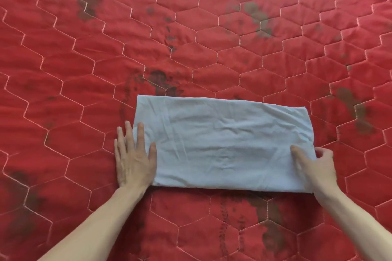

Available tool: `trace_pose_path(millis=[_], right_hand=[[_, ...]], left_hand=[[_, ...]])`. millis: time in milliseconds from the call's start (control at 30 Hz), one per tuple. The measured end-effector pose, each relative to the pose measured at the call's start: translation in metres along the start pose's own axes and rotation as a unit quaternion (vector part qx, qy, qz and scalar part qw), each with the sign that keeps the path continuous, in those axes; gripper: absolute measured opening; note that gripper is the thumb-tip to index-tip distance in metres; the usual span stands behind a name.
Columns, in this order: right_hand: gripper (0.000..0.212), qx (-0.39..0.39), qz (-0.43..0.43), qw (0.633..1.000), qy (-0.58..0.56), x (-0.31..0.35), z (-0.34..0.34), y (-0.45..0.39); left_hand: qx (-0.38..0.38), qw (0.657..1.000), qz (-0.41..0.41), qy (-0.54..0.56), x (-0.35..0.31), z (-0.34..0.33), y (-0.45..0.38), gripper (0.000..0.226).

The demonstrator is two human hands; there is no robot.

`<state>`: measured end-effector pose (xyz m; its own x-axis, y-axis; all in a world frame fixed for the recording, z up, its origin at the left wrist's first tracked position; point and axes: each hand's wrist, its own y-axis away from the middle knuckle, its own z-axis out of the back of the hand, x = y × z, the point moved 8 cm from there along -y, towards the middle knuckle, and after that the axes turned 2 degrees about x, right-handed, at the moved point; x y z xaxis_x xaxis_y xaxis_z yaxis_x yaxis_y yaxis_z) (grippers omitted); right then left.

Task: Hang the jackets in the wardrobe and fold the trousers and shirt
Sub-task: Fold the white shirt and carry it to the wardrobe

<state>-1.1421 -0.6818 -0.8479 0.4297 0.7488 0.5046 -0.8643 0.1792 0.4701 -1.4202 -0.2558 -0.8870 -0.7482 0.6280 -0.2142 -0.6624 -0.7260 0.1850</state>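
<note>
Two bare hands, yours, rest at the ends of a pale blue folded garment [224, 144] that lies flat on a red quilted bedspread [212, 48]. The garment is folded into a long rectangle, its long sides running left to right, in the lower middle of the view. Whether it is the shirt or the trousers cannot be told from its shape. Its cloth is lightly creased, and no label, brand or writing can be read on it.

Your left hand [133, 156] lies palm down with fingers straight and spread. Its thumb and forefinger press on the garment's left edge, while the other fingers reach onto the bedspread just beside it. Your right hand [316, 167] is at the garment's near right corner. Its thumb lies on top of the cloth and its curled fingers wrap the right edge, so it pinches the fabric there. Both forearms are bare and come in from the bottom of the view.

Red fabric fills almost the whole view, stitched in pale thread into elongated hexagons. Dark brownish floral patches are scattered across it, some looking worn or smudged. At the top right corner a thin dark strip shows beyond the bed's far edge, too small to identify.
</note>
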Motion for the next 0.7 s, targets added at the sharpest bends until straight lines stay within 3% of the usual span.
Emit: trace_pose_path(millis=[133, 233, 367, 467, 600, 700], right_hand=[[0.031, 0.076, -0.017, 0.994, -0.078, 0.003, -0.004, 0.002], [0.016, 0.11, -0.024, 0.988, -0.103, 0.013, -0.006, 0.016], [0.005, 0.067, 0.082, 0.994, 0.002, 0.057, 0.004, 0.055], [0.002, 0.03, 0.159, 0.984, 0.07, 0.1, 0.005, 0.096], [0.047, 0.021, 0.215, 0.968, 0.127, 0.148, -0.015, 0.146], [0.065, 0.039, 0.232, 0.955, 0.18, 0.169, -0.045, 0.173]], left_hand=[[-0.021, 0.998, -0.034, -0.047, -0.012, 0.009, 0.001, 0.068], [-0.02, 0.984, -0.164, -0.06, -0.05, 0.01, 0.016, 0.064], [0.054, 0.95, -0.306, -0.025, -0.108, -0.001, 0.048, 0.063], [0.111, 0.945, -0.302, -0.047, -0.128, -0.007, 0.058, 0.069], [0.197, 0.947, -0.251, -0.029, -0.137, -0.011, 0.053, 0.074], [0.222, 0.948, -0.196, 0.118, -0.141, -0.002, 0.045, 0.059]])
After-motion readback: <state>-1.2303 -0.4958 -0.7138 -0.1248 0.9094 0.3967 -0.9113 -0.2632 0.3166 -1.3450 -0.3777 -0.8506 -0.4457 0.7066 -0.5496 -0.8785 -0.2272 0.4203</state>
